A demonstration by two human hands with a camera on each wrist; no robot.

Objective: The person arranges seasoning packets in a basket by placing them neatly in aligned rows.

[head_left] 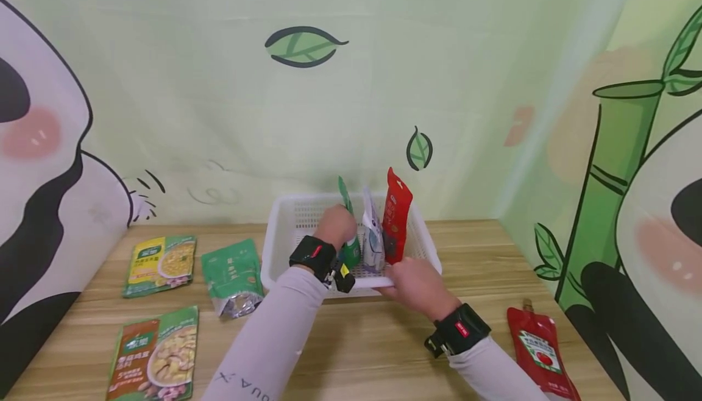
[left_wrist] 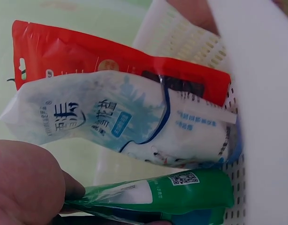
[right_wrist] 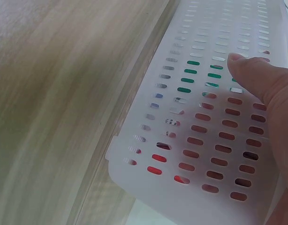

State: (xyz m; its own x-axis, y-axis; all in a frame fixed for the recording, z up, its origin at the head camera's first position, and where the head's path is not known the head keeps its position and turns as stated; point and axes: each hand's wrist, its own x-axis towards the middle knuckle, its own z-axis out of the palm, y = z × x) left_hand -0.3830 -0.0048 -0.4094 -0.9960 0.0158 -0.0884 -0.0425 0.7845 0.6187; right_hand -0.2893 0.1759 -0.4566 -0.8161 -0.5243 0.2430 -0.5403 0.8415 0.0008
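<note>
A white perforated basket (head_left: 280, 242) stands on the wooden table near the back wall. Inside it, my left hand (head_left: 336, 225) grips a green packet (left_wrist: 195, 192) by its upper part. To the right of that packet stands a white and blue bag (left_wrist: 134, 122) with printed lettering. Beyond the bag, a red pouch (head_left: 397, 215) leans upright, its top well above the rim. My right hand (head_left: 415, 285) grips the basket's front wall near the right corner, with the thumb (right_wrist: 249, 70) along the outside.
Left of the basket lie a green pouch (head_left: 233, 273) with a silvery bottom, a yellow and green packet (head_left: 160, 266) and a brown and green packet (head_left: 155, 355). At the right lies a red ketchup pouch (head_left: 540, 349) with a spout. A printed cloth (head_left: 219, 84) hangs behind.
</note>
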